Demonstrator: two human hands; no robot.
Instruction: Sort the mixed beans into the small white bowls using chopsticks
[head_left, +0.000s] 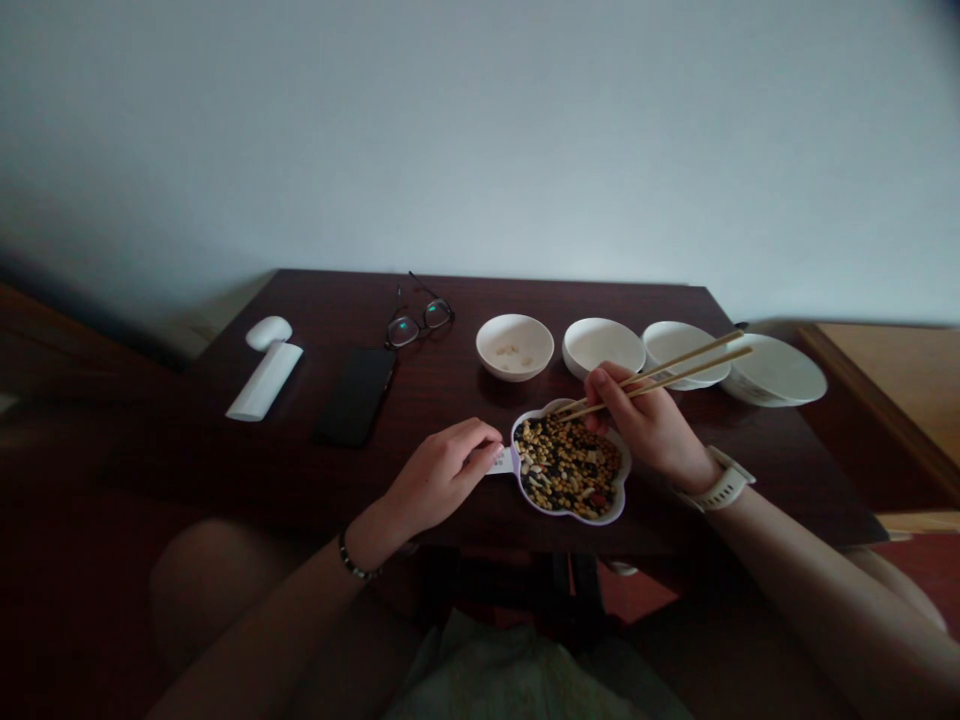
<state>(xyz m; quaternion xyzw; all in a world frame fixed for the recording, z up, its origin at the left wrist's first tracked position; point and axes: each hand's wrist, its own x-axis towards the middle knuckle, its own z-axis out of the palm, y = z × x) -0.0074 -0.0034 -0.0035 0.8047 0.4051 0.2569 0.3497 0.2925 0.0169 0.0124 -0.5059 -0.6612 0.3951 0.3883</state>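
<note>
A mix of beans and seeds (570,465), dark, yellow and pale, is held in a scalloped dish (627,482) near the front edge of the desk (442,390), between the two hands. The dish's short white handle (501,460) is gripped at its end by the left hand (442,475), whose fingers are curled in, with the thumb laid along it. A pair of chopsticks (690,373) is pinched in the bent fingers of the right hand (649,425); their tips are lowered into the mix at the dish's far edge. Whether a bean is caught between the tips cannot be told. A dark beaded bracelet (354,562) is worn on the left wrist, a pale watch (724,485) on the right.

Beyond the dish, four white bowls are set in a row. A few pale pieces (514,352) are held in the leftmost bowl (515,328); to its right are placed the second bowl (604,343), the third bowl (679,340) and the wider fourth bowl (776,370). Left of the row, folding glasses (421,325) are laid with arms open, near a dark flat device (358,395). Farther left, a long white object (265,382) and a rounded white one (268,332) are placed end to end.
</note>
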